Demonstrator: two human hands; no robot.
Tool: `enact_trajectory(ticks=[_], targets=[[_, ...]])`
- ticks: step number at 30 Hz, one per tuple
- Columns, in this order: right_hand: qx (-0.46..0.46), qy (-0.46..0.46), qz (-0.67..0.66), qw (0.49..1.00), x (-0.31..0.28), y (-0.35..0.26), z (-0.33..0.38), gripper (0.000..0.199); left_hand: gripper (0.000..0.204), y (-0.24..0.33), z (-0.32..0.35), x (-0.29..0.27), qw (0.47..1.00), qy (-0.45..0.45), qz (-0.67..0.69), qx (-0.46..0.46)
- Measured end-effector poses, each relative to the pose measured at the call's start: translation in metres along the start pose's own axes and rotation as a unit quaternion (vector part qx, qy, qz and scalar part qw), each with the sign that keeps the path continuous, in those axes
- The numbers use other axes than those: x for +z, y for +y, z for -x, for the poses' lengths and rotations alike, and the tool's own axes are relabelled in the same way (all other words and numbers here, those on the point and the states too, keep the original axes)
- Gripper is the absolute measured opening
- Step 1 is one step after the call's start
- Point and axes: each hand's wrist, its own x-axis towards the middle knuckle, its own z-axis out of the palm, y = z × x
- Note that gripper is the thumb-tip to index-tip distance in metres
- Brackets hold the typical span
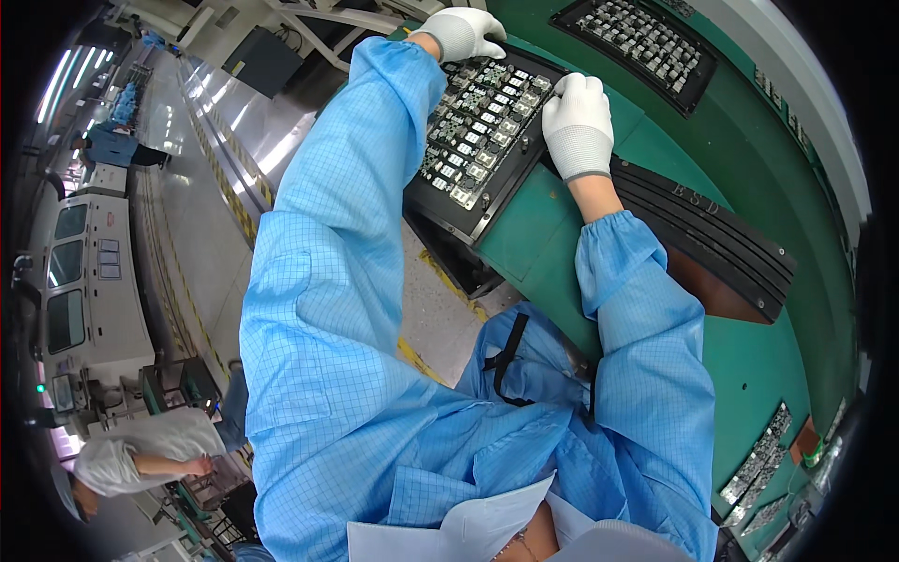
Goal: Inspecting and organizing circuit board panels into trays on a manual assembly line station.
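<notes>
A black tray carries rows of small circuit boards with metal and white parts on them. It sits tilted across the left edge of the green bench and partly overhangs it. My left hand, in a white knit glove, grips the tray's far left corner, thumb and fingers bent over the rim. At the tray's right side, my right hand, gloved alike, has its fingers curled closed on the edge. The fingertips under the rim are hidden.
Another loaded black tray lies at the far right on the green bench. Dark ribbed strips lie right of my right hand. Board strips are at the lower right. A person in white works at the left; a machine stands behind.
</notes>
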Motion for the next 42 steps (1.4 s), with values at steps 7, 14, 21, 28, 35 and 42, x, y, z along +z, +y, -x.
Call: enact_trajectory(ticks=[7, 14, 21, 28, 35, 42], targets=[[-0.014, 0.02, -0.005, 1.0, 0.003, 0.005, 0.003, 0.013, 0.03, 0.02, -0.012, -0.002, 0.996, -0.045, -0.035, -0.07], [-0.008, 0.025, -0.022, 0.999, 0.005, 0.013, 0.005, 0.017, 0.023, 0.082, -0.004, 0.0, 0.995, -0.06, -0.03, -0.074], [-0.024, 0.013, -0.05, 0.998, 0.002, 0.01, -0.003, 0.009, 0.027, 0.077, 0.025, -0.027, 0.99, -0.026, -0.021, -0.134], [-0.243, -0.072, 0.15, 0.956, -0.012, 0.002, -0.053, 0.008, 0.033, 0.084, 0.097, -0.063, 0.986, 0.063, 0.093, -0.124], [-0.369, -0.186, 0.147, 0.899, -0.007, 0.005, -0.078, 0.007, 0.029, 0.114, 0.173, -0.065, 0.944, 0.104, 0.222, -0.222], [-0.438, -0.22, 0.153, 0.858, -0.001, 0.009, -0.091, 0.009, 0.023, 0.138, 0.216, -0.056, 0.941, 0.127, 0.215, -0.229]])
